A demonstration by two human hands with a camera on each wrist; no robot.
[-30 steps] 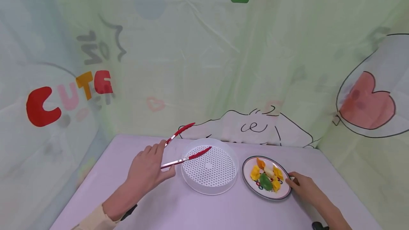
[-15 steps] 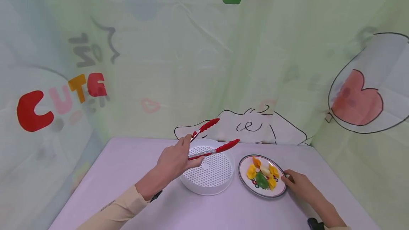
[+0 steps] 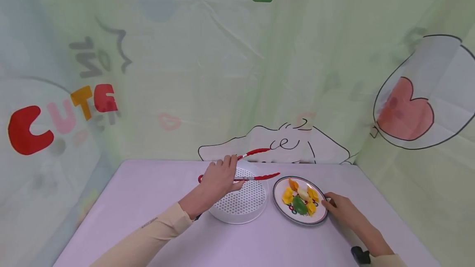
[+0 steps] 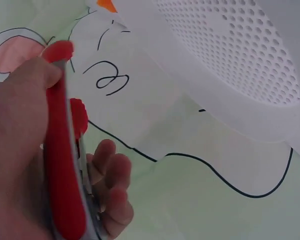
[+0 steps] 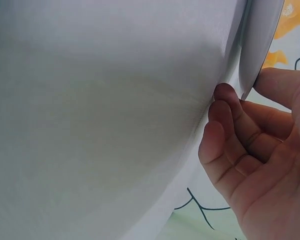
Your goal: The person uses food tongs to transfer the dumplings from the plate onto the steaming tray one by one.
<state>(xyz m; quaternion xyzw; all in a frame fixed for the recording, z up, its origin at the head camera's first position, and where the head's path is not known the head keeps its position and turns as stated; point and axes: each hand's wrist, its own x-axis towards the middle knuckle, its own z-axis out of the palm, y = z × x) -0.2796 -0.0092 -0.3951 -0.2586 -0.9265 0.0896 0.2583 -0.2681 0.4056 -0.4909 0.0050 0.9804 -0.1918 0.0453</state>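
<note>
Lilac tbl (image 3: pixel 282 244) under plate (image 3: pixel 305 185), pale-grn curtain (image 3: pixel 222 85) behind

The left hand (image 3: pixel 217 179) covers part of the red tongs (image 3: pixel 262 177) and white tray (image 3: pixel 241 202), while the right wrist view crops the plate (image 5: pixel 260 42).

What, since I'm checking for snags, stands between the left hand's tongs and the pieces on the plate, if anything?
Nothing visible in the head view: the tongs in the left hand point toward the plate, whose pieces lie uncovered.
</note>
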